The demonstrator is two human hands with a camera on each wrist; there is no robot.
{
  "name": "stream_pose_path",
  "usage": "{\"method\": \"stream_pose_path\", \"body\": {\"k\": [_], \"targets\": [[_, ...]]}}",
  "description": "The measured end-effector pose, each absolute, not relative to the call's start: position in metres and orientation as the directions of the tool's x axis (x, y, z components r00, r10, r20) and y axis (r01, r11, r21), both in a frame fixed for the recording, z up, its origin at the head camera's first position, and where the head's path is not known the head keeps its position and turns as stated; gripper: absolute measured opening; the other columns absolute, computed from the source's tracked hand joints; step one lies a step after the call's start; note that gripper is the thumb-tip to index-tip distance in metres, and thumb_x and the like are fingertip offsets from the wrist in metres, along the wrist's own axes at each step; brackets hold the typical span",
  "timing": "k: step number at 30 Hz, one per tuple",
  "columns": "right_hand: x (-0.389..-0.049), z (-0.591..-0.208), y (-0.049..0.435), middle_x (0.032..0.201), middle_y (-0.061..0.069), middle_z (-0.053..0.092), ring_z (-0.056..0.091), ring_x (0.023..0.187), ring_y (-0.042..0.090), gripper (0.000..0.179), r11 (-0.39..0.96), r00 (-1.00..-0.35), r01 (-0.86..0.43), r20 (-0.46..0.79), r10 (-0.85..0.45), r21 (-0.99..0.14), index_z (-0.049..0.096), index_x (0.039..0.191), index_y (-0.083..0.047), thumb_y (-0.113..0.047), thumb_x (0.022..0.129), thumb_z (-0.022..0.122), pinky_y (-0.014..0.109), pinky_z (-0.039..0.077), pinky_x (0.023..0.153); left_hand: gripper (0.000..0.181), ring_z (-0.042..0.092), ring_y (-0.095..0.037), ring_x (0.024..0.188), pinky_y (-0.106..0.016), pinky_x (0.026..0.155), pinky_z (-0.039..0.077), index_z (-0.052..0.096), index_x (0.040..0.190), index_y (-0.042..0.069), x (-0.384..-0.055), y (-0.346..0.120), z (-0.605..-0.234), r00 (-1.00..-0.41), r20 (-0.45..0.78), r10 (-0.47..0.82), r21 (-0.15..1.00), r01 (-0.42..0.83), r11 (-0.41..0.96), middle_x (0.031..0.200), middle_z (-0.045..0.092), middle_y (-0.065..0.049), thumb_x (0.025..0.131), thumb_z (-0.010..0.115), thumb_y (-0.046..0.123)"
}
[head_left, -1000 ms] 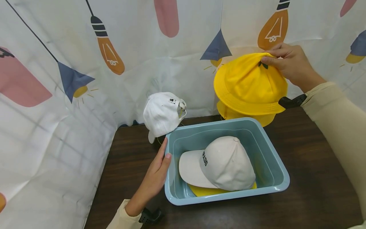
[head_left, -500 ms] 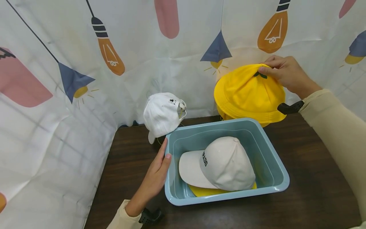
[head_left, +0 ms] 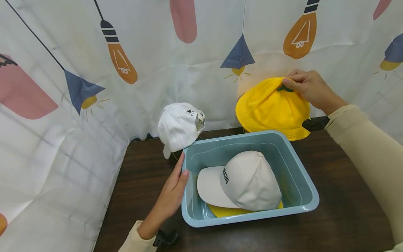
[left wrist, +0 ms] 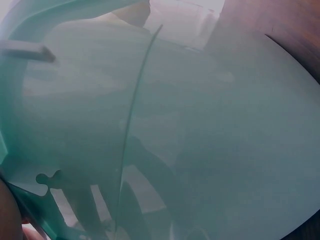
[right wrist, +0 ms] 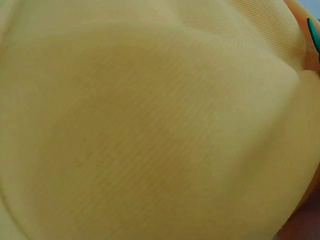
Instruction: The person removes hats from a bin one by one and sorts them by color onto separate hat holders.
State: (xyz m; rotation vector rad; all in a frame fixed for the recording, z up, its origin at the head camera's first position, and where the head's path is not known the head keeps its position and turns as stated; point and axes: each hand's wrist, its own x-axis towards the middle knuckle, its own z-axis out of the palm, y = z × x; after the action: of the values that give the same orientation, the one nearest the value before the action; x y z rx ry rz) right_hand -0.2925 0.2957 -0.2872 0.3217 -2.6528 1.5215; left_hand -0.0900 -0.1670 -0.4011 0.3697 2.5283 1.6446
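In the head view my right hand [head_left: 315,89] pinches the crown of a yellow bucket hat [head_left: 270,106] beside its green leaf trim. This hat hangs or rests behind the bin's far right corner; its contact below is hidden. Yellow fabric [right wrist: 150,130] fills the right wrist view. My left hand [head_left: 170,190] holds the left rim of a blue-green plastic bin [head_left: 303,185], thumb over the edge and fingers outside. The bin's wall [left wrist: 210,135] fills most of the left wrist view. Inside lies a white cap [head_left: 252,182] with dark lettering, over something yellow [head_left: 226,210].
A second white cap [head_left: 177,126] stands by the bin's back left corner, against the patterned cloth [head_left: 141,105]. Dark wooden tabletop [head_left: 135,182] shows around the bin. The cloth rises along the back and left.
My right hand has lowered the yellow hat, which now covers the yellow fabric seen beneath it a second ago. My left hand and the bin stay where they were.
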Motion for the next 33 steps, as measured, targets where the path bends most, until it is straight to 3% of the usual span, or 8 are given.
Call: {"method": "stream_pose_path", "body": {"k": [11,14,18,20,22,26,29,33], "targets": [[-0.295,-0.3,0.296,0.109,-0.004,0.054,0.047,0.101,0.017,0.051,0.56,-0.975,-0.217,0.155,-0.156,-0.8,0.074,0.115,-0.004,-0.048,0.104,0.05,0.01,0.046,0.08,0.063,0.016,-0.025,0.158,-0.049,0.121,0.017,0.003,0.166,0.022,-0.093,-0.168,-0.401,-0.958,0.051,0.282,0.907,0.162,0.389,0.173,0.007,0.002,0.113,0.036,0.028],[-0.294,-0.3,0.297,0.112,-0.007,0.053,0.046,0.105,0.017,0.054,0.601,-0.979,-0.201,0.149,-0.136,-0.773,0.072,0.128,-0.011,-0.053,0.105,0.045,0.015,0.044,0.086,0.063,0.018,-0.029,0.157,-0.054,0.121,0.021,0.004,0.166,0.019,-0.095,-0.171,-0.395,-0.951,0.047,0.305,0.863,0.192,0.467,0.173,0.008,-0.004,0.113,0.037,0.029],[-0.287,-0.296,0.301,0.118,-0.013,0.05,0.042,0.119,0.022,0.057,0.631,-0.986,-0.168,0.142,-0.093,-0.757,0.056,0.148,-0.023,-0.056,0.107,0.036,0.038,0.04,0.109,0.064,0.038,-0.035,0.149,-0.064,0.112,0.039,0.015,0.165,0.017,-0.092,-0.172,-0.37,-0.96,0.007,0.279,0.662,0.214,0.718,0.167,0.028,-0.011,0.111,0.037,0.043],[-0.281,-0.294,0.305,0.119,-0.015,0.048,0.039,0.126,0.026,0.055,0.623,-0.985,-0.168,0.158,-0.071,-0.764,0.052,0.151,-0.025,-0.054,0.108,0.034,0.053,0.034,0.116,0.064,0.05,-0.034,0.141,-0.064,0.103,0.048,0.028,0.163,0.016,-0.09,-0.169,-0.351,-0.969,0.021,0.248,0.502,0.225,0.835,0.16,0.043,-0.011,0.109,0.039,0.05],[-0.275,-0.293,0.31,0.12,-0.018,0.047,0.038,0.13,0.027,0.052,0.616,-0.981,-0.178,0.189,-0.049,-0.767,0.053,0.15,-0.025,-0.051,0.109,0.035,0.058,0.028,0.121,0.062,0.058,-0.033,0.132,-0.061,0.094,0.053,0.042,0.157,0.014,-0.09,-0.163,-0.329,-0.968,0.072,0.241,0.358,0.25,0.899,0.151,0.053,-0.01,0.108,0.042,0.052],[-0.265,-0.295,0.321,0.12,-0.021,0.048,0.041,0.125,0.014,0.048,0.604,-0.969,-0.201,0.248,-0.005,-0.771,0.057,0.147,-0.022,-0.045,0.109,0.041,0.049,0.029,0.123,0.054,0.065,-0.028,0.122,-0.054,0.09,0.057,0.056,0.147,0.014,-0.104,-0.143,-0.289,-0.925,0.187,0.331,0.258,0.371,0.892,0.142,0.061,-0.007,0.107,0.047,0.048],[-0.261,-0.298,0.327,0.118,-0.022,0.05,0.042,0.116,0.003,0.047,0.599,-0.959,-0.214,0.281,0.02,-0.772,0.061,0.144,-0.018,-0.044,0.108,0.045,0.036,0.035,0.116,0.048,0.063,-0.023,0.121,-0.048,0.095,0.055,0.059,0.144,0.016,-0.128,-0.121,-0.266,-0.882,0.199,0.428,0.276,0.469,0.839,0.138,0.062,-0.003,0.108,0.046,0.046],[-0.258,-0.308,0.329,0.117,-0.021,0.053,0.042,0.113,0.002,0.043,0.575,-0.947,-0.248,0.321,0.027,-0.78,0.064,0.14,-0.015,-0.038,0.107,0.05,0.024,0.039,0.101,0.047,0.057,-0.021,0.13,-0.043,0.108,0.048,0.057,0.145,0.016,-0.17,-0.087,-0.248,-0.843,0.173,0.51,0.334,0.537,0.774,0.141,0.06,-0.003,0.109,0.043,0.044]]}}
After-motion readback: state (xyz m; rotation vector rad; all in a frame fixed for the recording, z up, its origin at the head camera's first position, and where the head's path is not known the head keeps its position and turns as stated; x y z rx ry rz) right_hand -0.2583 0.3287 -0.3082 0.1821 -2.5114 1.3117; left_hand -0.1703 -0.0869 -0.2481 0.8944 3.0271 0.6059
